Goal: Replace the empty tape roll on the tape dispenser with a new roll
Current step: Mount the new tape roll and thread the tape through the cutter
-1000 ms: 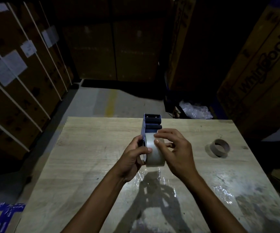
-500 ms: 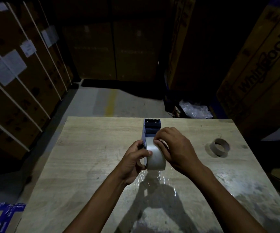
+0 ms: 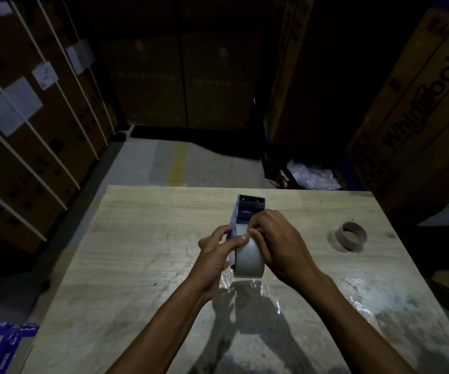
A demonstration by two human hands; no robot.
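One tape dispenser (image 3: pixel 247 211), two rolls, both hands engaged.
New roll (image 3: pixel 249 261) sits in the dispenser mid-tabletop (image 3: pixel 137 252); left hand (image 3: pixel 218 255) grips the frame, right hand (image 3: pixel 280 247) apparently pinches tape at the roll's top. One empty core (image 3: pixel 351 236) lies near the right edge.

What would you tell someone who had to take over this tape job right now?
Left hand: grip on the blue tape dispenser, thumb on the new roll.
Right hand: fingertips pinching at the top of the roll, apparently at the tape end.
Empty core: on the wooden table, off to the right.
Done: old core out, new roll seemingly mounted.
Left: probably pulling the tape forward to the toothed blade.
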